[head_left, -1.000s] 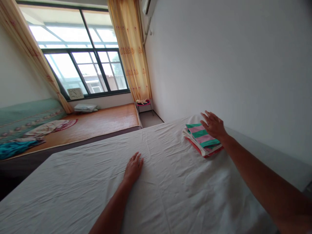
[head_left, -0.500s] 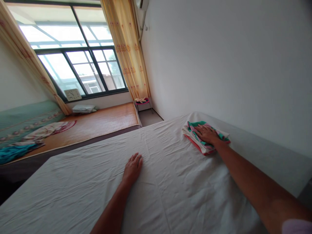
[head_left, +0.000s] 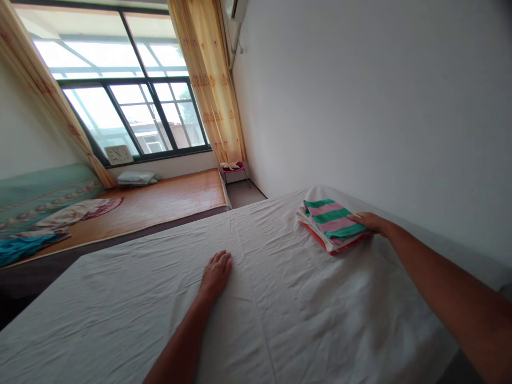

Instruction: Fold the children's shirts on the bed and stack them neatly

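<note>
Your right hand [head_left: 370, 221] rests at the right edge of the folded cloth stack [head_left: 330, 225], right of frame centre; fingers touch the green-and-pink striped top piece, extended, not clenched. The stack lies on the white bed sheet [head_left: 280, 320] near the wall. Your left hand [head_left: 216, 273] lies flat and open on the sheet, lower centre. No readable writing; a clock [head_left: 119, 154] sits on the window sill, upper left.

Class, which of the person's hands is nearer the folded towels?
Right. The right hand touches the towels' right edge; the left hand lies flat on the sheet, well apart.
</note>
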`<state>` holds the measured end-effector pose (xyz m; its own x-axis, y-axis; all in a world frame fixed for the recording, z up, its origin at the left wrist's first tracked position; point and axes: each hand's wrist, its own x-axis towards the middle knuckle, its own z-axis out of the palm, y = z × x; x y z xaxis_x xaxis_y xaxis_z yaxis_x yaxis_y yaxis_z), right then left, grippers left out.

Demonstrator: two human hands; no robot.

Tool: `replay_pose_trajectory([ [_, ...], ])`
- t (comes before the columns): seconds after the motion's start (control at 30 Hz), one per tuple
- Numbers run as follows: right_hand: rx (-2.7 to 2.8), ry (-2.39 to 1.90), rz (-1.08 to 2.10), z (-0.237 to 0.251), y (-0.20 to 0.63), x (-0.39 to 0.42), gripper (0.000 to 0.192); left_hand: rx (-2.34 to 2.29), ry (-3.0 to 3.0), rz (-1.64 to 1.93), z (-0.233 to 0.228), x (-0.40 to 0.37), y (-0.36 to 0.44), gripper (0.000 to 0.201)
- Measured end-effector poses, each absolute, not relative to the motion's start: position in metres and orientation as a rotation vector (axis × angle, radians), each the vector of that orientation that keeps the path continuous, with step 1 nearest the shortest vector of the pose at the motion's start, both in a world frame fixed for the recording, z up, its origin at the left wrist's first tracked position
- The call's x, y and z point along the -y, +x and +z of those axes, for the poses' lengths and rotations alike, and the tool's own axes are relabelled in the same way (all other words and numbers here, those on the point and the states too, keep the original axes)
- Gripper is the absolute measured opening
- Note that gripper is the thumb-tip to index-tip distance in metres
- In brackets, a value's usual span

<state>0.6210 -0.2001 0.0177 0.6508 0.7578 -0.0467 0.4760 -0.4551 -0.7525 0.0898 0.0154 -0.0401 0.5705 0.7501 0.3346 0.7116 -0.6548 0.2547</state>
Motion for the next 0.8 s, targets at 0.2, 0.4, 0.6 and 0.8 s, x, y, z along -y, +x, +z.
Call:
replay_pose_trajectory([
  [0.2,0.635,-2.226,0.683,0.031,0.610,0.201,0.048,-1.258,2.684,0.664,-0.040,-0.014,0.089,0.036],
  [0.4,0.829,-1.877,0.933,0.057,0.568,0.187,0.039,-1.206,2.591,0.743,-0.038,-0.010,0.088,0.035],
  [0.6,1.240,-1.552,0.631,0.108,0.452,0.134,0.055,-1.008,2.337,0.955,-0.004,0.004,0.089,0.035],
  [0.8,1.594,-1.406,0.334,0.130,0.285,0.079,0.052,-0.865,2.300,1.245,0.070,0.033,0.046,0.042],
])
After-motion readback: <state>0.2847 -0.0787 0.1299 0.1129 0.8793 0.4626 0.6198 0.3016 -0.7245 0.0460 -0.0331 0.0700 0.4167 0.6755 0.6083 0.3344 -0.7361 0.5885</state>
